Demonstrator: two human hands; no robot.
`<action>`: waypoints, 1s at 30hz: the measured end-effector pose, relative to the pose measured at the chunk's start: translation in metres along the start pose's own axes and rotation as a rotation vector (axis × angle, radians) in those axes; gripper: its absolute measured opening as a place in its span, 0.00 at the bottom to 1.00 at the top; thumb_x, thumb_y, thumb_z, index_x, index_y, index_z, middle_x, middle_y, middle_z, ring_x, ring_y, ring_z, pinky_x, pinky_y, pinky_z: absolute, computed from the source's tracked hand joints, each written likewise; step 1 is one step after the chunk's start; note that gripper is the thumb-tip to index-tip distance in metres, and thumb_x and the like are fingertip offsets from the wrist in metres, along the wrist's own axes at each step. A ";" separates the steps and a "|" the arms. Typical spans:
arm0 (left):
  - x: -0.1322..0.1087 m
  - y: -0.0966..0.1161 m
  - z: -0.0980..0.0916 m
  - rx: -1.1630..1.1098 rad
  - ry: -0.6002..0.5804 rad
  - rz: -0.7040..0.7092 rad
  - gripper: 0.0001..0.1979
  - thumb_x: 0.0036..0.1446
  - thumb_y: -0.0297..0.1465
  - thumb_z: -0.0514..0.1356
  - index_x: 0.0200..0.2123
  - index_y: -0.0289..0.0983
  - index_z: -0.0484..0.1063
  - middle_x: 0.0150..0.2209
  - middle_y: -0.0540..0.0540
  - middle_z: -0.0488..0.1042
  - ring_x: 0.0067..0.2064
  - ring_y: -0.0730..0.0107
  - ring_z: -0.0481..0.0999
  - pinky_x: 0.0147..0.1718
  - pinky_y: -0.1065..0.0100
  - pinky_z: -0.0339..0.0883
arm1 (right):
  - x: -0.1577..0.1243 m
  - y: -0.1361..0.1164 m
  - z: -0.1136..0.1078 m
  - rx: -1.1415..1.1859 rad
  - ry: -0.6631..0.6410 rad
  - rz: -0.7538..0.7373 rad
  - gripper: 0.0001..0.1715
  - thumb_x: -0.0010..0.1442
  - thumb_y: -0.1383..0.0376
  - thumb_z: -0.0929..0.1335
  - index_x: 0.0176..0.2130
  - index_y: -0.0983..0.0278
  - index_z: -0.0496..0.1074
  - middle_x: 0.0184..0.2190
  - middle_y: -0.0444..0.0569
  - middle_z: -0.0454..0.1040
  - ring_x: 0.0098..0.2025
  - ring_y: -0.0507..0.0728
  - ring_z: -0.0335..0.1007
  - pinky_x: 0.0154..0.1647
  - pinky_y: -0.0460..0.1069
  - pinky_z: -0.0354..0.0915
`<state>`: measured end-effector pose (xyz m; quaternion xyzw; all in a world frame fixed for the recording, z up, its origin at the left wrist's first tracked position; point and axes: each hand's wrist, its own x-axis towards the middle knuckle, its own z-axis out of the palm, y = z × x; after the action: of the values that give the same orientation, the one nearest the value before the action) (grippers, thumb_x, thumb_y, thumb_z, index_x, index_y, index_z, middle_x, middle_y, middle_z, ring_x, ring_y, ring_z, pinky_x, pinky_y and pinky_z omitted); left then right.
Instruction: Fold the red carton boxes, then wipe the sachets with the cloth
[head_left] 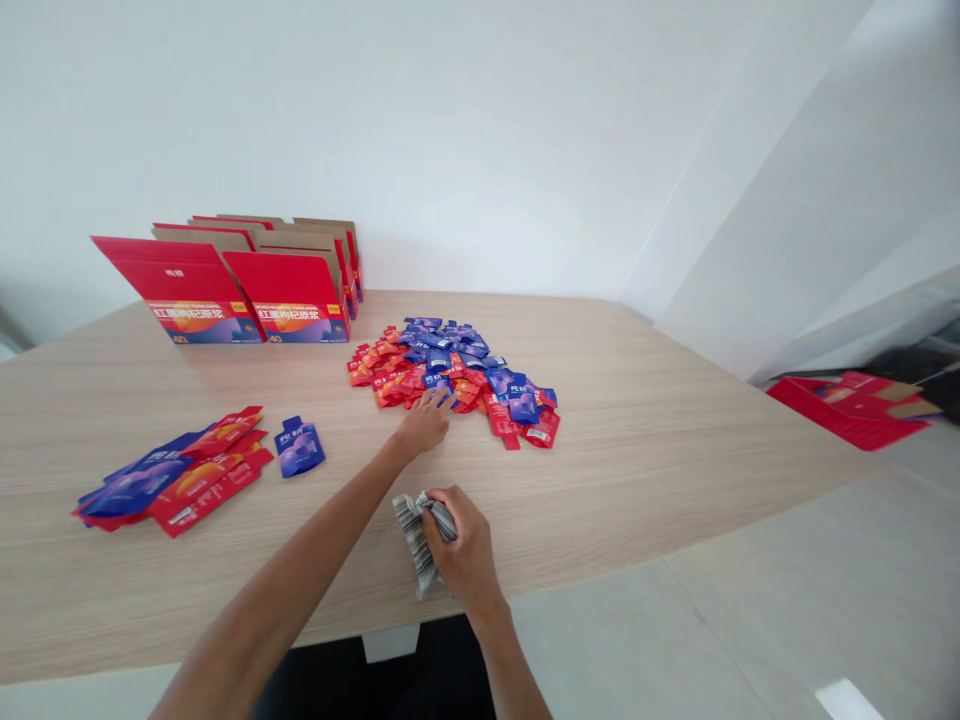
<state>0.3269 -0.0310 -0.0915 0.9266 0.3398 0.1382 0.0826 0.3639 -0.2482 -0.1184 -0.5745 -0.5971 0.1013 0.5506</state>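
Note:
A heap of small red and blue sachets [450, 375] lies mid-table. My left hand [424, 422] reaches into its near edge, fingers curled onto a blue sachet [437, 383]; I cannot tell whether it is gripped. My right hand [465, 550] is closer to me, closed around a fanned stack of sachets [417, 535] seen from their silvery striped backs. To the left lies a row of sorted red and blue sachets [176, 475], with a single blue sachet [300, 447] beside it.
Red cardboard boxes [251, 290] stand open at the back left of the wooden table [675, 440], against a white wall. A flattened red box [851, 405] lies on the floor at the right. The table's near edge runs just below my right hand.

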 end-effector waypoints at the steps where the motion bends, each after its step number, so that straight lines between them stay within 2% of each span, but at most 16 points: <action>1: 0.003 0.001 0.002 0.005 -0.002 -0.005 0.24 0.70 0.29 0.65 0.67 0.39 0.72 0.71 0.37 0.69 0.69 0.45 0.70 0.68 0.38 0.65 | 0.000 0.000 0.000 0.000 -0.002 -0.002 0.09 0.69 0.67 0.67 0.44 0.61 0.78 0.37 0.48 0.81 0.39 0.58 0.81 0.41 0.49 0.74; 6: -0.003 0.006 0.005 0.036 0.000 -0.057 0.20 0.70 0.35 0.66 0.63 0.38 0.75 0.69 0.38 0.70 0.69 0.45 0.70 0.67 0.38 0.66 | 0.000 0.001 0.000 0.005 -0.009 -0.005 0.09 0.69 0.68 0.67 0.45 0.61 0.78 0.37 0.49 0.82 0.40 0.58 0.81 0.42 0.49 0.73; 13: -0.031 0.012 0.005 0.002 -0.014 -0.169 0.12 0.70 0.35 0.66 0.53 0.37 0.78 0.61 0.40 0.76 0.64 0.49 0.74 0.61 0.44 0.71 | -0.002 0.002 0.000 0.017 -0.006 -0.020 0.09 0.71 0.68 0.67 0.46 0.61 0.78 0.39 0.49 0.82 0.41 0.58 0.81 0.43 0.49 0.73; 15: -0.043 0.012 0.006 -0.034 0.000 -0.199 0.13 0.70 0.32 0.65 0.55 0.36 0.76 0.62 0.39 0.74 0.64 0.48 0.73 0.61 0.45 0.71 | -0.002 0.003 0.000 0.018 0.001 -0.026 0.09 0.71 0.67 0.67 0.46 0.60 0.78 0.38 0.49 0.82 0.41 0.59 0.81 0.43 0.49 0.73; 19: -0.070 0.011 0.006 -0.123 0.050 -0.268 0.30 0.63 0.26 0.63 0.67 0.31 0.67 0.66 0.27 0.68 0.70 0.38 0.65 0.66 0.41 0.64 | -0.003 0.003 0.000 0.027 0.016 -0.025 0.09 0.71 0.67 0.67 0.46 0.60 0.79 0.38 0.49 0.82 0.40 0.58 0.82 0.43 0.49 0.74; 22: -0.094 0.009 0.007 -0.211 0.091 -0.312 0.33 0.58 0.25 0.62 0.67 0.29 0.67 0.61 0.26 0.72 0.66 0.34 0.67 0.66 0.37 0.61 | -0.003 0.002 0.000 0.037 0.035 -0.006 0.08 0.71 0.67 0.68 0.46 0.60 0.78 0.38 0.48 0.83 0.40 0.58 0.82 0.42 0.49 0.74; 24: -0.111 0.008 0.006 -0.287 0.129 -0.319 0.32 0.57 0.26 0.62 0.66 0.31 0.68 0.57 0.29 0.75 0.63 0.36 0.69 0.66 0.35 0.61 | -0.003 0.002 -0.001 0.044 0.051 0.008 0.07 0.71 0.66 0.68 0.46 0.60 0.78 0.38 0.48 0.83 0.39 0.58 0.82 0.41 0.49 0.74; 27: -0.135 0.009 0.005 -0.430 0.206 -0.337 0.31 0.61 0.30 0.60 0.67 0.31 0.66 0.57 0.30 0.75 0.62 0.40 0.72 0.67 0.36 0.62 | -0.002 0.003 -0.002 0.052 0.081 0.026 0.07 0.71 0.65 0.68 0.45 0.60 0.78 0.37 0.47 0.82 0.38 0.57 0.81 0.40 0.49 0.74; 30: -0.155 0.020 0.004 -0.594 0.272 -0.369 0.28 0.68 0.32 0.52 0.69 0.32 0.63 0.58 0.31 0.77 0.59 0.49 0.77 0.63 0.43 0.70 | -0.002 0.002 -0.002 0.056 0.132 0.053 0.06 0.71 0.65 0.68 0.44 0.60 0.77 0.35 0.47 0.81 0.36 0.57 0.80 0.39 0.48 0.74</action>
<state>0.2266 -0.1472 -0.1213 0.7585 0.4541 0.3355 0.3254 0.3663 -0.2506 -0.1198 -0.5798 -0.5413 0.0944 0.6017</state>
